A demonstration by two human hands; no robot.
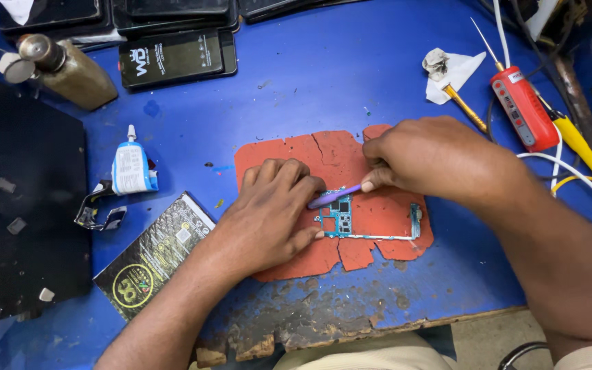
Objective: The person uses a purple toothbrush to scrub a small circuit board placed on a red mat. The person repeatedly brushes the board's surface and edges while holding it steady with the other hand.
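A teal phone circuit board (342,218) lies on a cracked red-orange mat (334,154) on the blue bench. My left hand (272,209) presses down on the board's left end, fingers curled over it. My right hand (423,157) grips a thin purple tool (334,197) whose tip rests on the board's top by my left fingertips. A thin strip of the board (416,220) runs out to the right.
A small glue tube (130,168) and a black packet (153,255) lie at left beside a black box (25,205). Dark phone boxes (173,58) and a brass bottle (70,68) sit at the back. A red handheld device (523,108), yellow-handled tools and wires lie at right. The bench's worn front edge (310,329) is close.
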